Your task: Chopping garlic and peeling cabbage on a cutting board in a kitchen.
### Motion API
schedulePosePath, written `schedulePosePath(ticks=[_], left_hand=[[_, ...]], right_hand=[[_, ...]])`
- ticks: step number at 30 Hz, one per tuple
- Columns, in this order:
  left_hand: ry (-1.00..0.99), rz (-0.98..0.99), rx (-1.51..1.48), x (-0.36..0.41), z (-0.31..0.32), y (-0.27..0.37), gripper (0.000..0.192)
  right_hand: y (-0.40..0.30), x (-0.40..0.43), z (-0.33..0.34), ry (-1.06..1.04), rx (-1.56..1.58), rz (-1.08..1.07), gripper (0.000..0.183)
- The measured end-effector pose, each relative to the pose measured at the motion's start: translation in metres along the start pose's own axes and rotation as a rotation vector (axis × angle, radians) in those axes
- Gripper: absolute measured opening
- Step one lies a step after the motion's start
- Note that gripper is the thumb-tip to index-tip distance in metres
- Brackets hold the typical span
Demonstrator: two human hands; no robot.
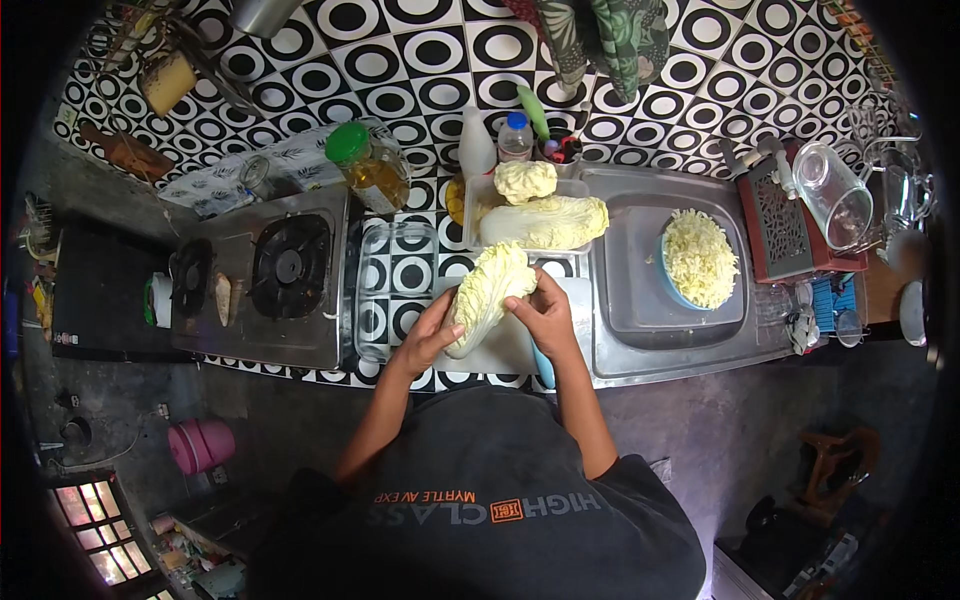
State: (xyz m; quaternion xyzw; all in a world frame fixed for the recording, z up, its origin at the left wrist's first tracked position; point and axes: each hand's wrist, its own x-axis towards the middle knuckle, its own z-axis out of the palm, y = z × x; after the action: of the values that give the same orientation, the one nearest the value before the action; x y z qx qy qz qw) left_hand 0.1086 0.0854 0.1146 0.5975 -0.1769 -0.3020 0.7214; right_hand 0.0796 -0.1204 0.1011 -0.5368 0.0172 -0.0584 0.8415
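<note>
Between my two hands is a pale yellow-green napa cabbage (pixel 491 296), tilted above a white cutting board (pixel 499 352). My left hand (pixel 429 334) grips its lower left side, with the thumb on the leaves. On its right side my right hand (pixel 541 311) holds it between thumb and fingers. A knife's light blue handle (pixel 543 366) shows at the board's right, below my right wrist; its blade is hidden. Behind the held cabbage, two more napa cabbages (pixel 544 223) lie in a clear plastic container (pixel 472 202). Shredded cabbage (pixel 701 259) fills a blue bowl (pixel 670 281) at the right.
The bowl stands on a translucent lid or tray over the steel sink (pixel 619 330). An empty glass dish (pixel 397 292) lies left of the board, beside a two-burner gas stove (pixel 292 330). Behind stand a green-lidded jar (pixel 375 176), a white bottle (pixel 477 146) and a blue-capped bottle (pixel 515 141).
</note>
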Motion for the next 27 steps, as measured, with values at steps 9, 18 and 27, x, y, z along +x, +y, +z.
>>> schedulePosePath(ticks=[9, 18, 27], left_hand=[[0.107, -0.044, -0.028, -0.002, -0.005, -0.007, 0.071], [0.033, -0.132, -0.418, -0.019, 0.000, -0.016, 0.071], [-0.113, -0.124, 0.242, -0.023, 0.003, 0.018, 0.085]], right_hand=[[-0.003, -0.001, -0.007, -0.076, 0.160, 0.335, 0.036], [-0.020, -0.019, 0.002, -0.154, -0.132, 0.104, 0.038], [-0.016, -0.013, -0.015, -0.098, 0.097, 0.048, 0.028]])
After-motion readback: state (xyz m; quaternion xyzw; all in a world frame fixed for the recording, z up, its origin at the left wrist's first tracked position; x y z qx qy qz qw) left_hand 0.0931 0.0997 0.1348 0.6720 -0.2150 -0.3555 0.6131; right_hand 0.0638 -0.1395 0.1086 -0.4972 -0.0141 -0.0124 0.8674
